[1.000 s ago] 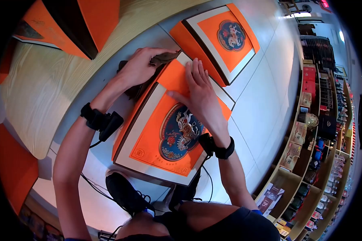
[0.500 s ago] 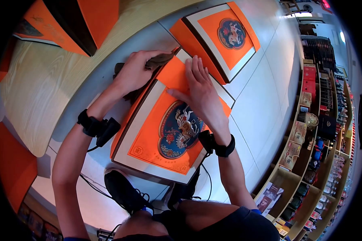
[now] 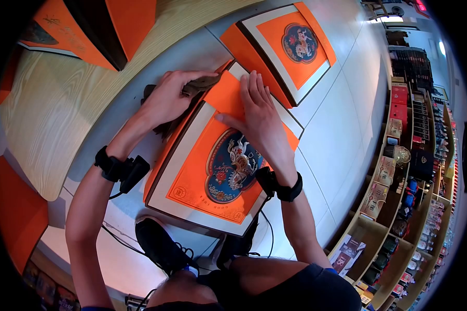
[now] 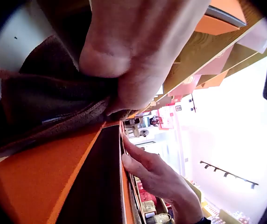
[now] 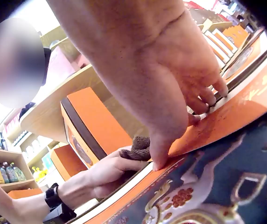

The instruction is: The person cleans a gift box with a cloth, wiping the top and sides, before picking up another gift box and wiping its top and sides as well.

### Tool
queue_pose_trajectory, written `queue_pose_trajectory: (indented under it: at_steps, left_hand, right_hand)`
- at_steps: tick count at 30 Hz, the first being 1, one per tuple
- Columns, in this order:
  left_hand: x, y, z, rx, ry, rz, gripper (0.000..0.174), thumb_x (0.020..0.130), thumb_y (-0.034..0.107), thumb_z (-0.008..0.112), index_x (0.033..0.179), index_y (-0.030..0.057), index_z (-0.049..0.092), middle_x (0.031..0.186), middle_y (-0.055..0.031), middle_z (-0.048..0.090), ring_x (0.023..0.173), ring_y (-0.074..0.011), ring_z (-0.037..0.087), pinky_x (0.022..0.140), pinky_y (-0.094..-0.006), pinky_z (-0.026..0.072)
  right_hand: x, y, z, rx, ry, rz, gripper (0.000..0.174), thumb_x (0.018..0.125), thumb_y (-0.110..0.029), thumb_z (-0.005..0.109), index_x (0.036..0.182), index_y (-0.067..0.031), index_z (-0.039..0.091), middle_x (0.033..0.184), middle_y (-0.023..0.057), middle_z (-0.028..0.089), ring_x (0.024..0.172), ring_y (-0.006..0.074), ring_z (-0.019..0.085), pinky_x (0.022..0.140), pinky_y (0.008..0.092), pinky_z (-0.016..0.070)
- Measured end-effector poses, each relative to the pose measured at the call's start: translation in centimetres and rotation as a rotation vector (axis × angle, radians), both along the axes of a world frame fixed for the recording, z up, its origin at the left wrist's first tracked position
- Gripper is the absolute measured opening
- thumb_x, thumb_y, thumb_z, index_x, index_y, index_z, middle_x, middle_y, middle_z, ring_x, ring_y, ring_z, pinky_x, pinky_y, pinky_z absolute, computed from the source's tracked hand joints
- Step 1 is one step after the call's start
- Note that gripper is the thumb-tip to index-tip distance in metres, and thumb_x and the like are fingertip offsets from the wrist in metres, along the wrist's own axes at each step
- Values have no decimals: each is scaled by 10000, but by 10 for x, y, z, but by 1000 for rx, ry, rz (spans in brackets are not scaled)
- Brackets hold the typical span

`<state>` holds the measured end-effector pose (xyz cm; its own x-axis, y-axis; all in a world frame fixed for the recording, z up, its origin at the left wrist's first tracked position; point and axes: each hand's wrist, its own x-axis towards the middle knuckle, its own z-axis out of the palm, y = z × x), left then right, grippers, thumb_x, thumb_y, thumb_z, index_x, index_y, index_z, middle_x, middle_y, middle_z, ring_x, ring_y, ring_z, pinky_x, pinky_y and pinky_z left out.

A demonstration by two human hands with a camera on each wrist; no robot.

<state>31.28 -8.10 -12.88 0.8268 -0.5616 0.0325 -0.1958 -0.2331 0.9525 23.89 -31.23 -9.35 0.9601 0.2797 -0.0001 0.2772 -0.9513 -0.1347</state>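
Note:
An orange gift box (image 3: pixel 189 186) with white borders and a blue horse medallion (image 3: pixel 233 168) stands on the floor before me. My left hand (image 3: pixel 167 98) grips a dark brown cloth (image 4: pixel 40 102) against the box's left side, near its top edge. Part of the cloth hangs below the hand, beside the orange wall. My right hand (image 3: pixel 262 119) lies on the lid with its fingers straight and thumb spread out, its fingertips on the orange band (image 5: pixel 203 135) beyond the medallion.
A second orange box (image 3: pixel 298 46) stands just beyond the first one. To the left, another orange box (image 3: pixel 129 26) sits on a pale wooden table (image 3: pixel 41 119). Stocked shelves (image 3: pixel 379 207) line the right side. My shoe (image 3: pixel 161 246) is near the box's front corner.
My left hand has slid a short way back and to the left along the box's side with the cloth. The right hand stays in place on the lid.

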Motion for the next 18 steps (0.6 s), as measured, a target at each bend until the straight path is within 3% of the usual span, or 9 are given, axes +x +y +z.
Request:
queue_pose_trajectory:
  at_steps: [18]
  left_hand:
    - [-21,15,-1,71,-20,6,509,892,-77,677,1388,35,659,1303,-171,734,1195,-279,717,1016,-368,559]
  right_hand:
    - [-2,-1,-5,1,6,-15,1081,916,-669,657,1575,113,308,1643,345,303,1579,421,253,1280,500,270]
